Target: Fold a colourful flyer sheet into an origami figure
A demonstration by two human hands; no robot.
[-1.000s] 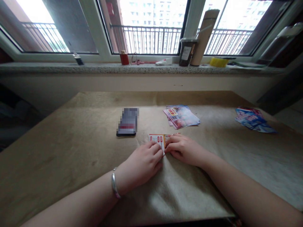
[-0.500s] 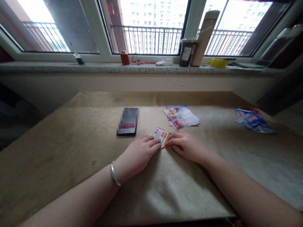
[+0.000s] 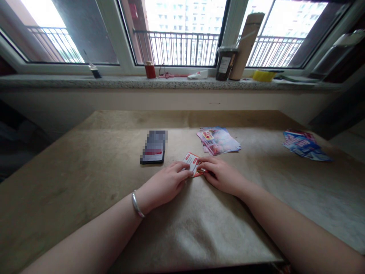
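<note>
A small white leaflet with red and orange print lies on the table in front of me, between both hands. It looks folded, but the fingers cover part of it. My left hand, with a silver bangle at the wrist, holds its left and near side, thumb and fingers closed on it. From the other side my right hand grips the right edge, its fingertips resting on the printed face. Just beyond the leaflet lies a loose stack of pink and blue flyers.
A phone, its screen blurred out, lies left of the leaflet. More blue flyers are spread at the far right of the table. On the windowsill stand a red container, a dark cup and a yellow tape roll.
My right hand has shifted slightly left, its fingers now reaching farther over the leaflet. The left hand has moved a little up and left. Phone and flyers stay put.
</note>
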